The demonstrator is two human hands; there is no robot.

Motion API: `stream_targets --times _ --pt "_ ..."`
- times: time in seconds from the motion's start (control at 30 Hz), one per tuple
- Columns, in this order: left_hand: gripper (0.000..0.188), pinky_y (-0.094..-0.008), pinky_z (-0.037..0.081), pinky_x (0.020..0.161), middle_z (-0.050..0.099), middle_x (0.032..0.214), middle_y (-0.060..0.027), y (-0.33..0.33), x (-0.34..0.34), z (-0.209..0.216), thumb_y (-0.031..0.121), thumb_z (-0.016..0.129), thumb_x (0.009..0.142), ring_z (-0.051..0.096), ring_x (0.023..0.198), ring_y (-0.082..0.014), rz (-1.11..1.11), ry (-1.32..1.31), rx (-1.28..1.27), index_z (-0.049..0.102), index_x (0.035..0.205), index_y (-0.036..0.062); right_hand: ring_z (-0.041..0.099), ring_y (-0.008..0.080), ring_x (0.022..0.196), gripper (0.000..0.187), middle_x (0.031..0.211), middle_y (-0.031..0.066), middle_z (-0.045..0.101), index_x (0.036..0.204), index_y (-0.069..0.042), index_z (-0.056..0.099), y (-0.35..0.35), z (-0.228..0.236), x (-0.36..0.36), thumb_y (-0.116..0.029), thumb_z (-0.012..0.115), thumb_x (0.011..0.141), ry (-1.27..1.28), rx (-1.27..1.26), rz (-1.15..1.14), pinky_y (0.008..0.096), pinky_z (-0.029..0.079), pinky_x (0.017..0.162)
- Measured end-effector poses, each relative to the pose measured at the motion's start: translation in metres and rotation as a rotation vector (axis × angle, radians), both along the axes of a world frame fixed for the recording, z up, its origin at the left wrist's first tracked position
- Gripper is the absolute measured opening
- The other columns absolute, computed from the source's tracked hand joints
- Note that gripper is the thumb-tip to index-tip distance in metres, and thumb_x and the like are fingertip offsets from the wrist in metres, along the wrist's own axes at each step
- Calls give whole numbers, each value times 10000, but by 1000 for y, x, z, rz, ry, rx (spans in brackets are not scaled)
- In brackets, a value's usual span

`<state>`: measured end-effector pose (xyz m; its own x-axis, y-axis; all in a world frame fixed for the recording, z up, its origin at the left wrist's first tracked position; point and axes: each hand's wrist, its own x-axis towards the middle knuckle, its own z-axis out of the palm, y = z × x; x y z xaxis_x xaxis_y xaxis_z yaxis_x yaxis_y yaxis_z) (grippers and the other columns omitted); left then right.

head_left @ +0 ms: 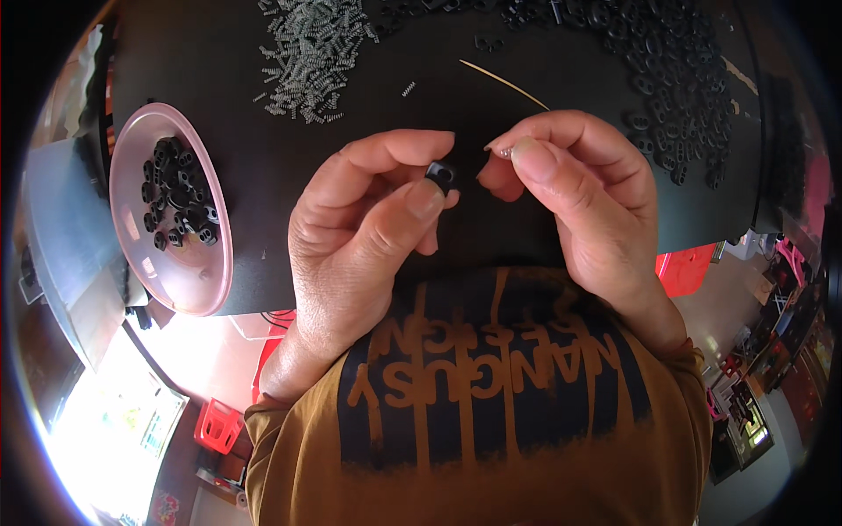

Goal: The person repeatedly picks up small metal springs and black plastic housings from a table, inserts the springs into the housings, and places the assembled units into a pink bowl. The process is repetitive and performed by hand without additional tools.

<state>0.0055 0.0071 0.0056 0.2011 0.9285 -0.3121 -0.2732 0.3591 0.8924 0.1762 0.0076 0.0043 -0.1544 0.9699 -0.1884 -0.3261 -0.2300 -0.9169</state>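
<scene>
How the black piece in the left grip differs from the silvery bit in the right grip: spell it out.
Colour: the black piece is dark, the silvery bit pale and shiny. Size: the black piece looks clearly bulkier than the silvery bit. Place: the black piece, in the left grip, sits lower in the picture than the silvery bit, in the right grip. Shared: each is held at a thumb tip.

I can make out a small black piece (441, 176) in the left hand (360, 206), resting against the thumb's tip, tilted, a dark opening in its visible face and a dull grey sheen along its left side. Right of it and slightly farther off, I see a tiny silvery piece (506, 153) pinched at the right hand's thumb (537, 161), mostly hidden, so I can't tell its full shape. The two pieces are apart.
</scene>
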Motion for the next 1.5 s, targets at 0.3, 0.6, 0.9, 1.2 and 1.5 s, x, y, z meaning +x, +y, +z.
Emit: stream_targets --times 0.3,0.6,0.9,1.2,1.5 --pt "219 -226 361 558 540 719 -40 5 4 5 79 528 838 441 573 -96 -16 -40 -7 537 1043 2 586 103 789 138 894 73 613 955 -8 594 -1 3 -2 -104 546 869 -3 42 84 226 488 729" --pt "190 -225 397 567 565 751 -50 7 5 7 55 517 843 474 585 -105 -50 -17 55 525 1029 20 578 106 808 138 905 72 605 951 4 598 1 4 -6 -94 542 873 138 41 100 225 477 720" --pt "154 -221 418 560 586 772 -66 7 4 -1 55 509 850 504 582 -108 -48 -24 160 511 1002 32 573 101 815 137 898 67 598 962 7 594 0 3 -3 -83 538 874 63 29 120 221 475 722" --pt "163 -221 441 580 588 784 -78 6 5 0 28 489 852 524 605 -107 -46 56 186 494 1015 27 531 71 714 127 878 92 579 952 39 588 3 0 -2 -9 566 837 -299 365 95 173 421 605" --pt "206 -173 486 583 556 867 -60 5 3 -8 -55 530 829 545 675 -52 -96 60 339 510 1026 0 495 68 624 97 794 83 579 896 31 590 5 1 0 -8 600 808 -491 497 96 167 366 523"
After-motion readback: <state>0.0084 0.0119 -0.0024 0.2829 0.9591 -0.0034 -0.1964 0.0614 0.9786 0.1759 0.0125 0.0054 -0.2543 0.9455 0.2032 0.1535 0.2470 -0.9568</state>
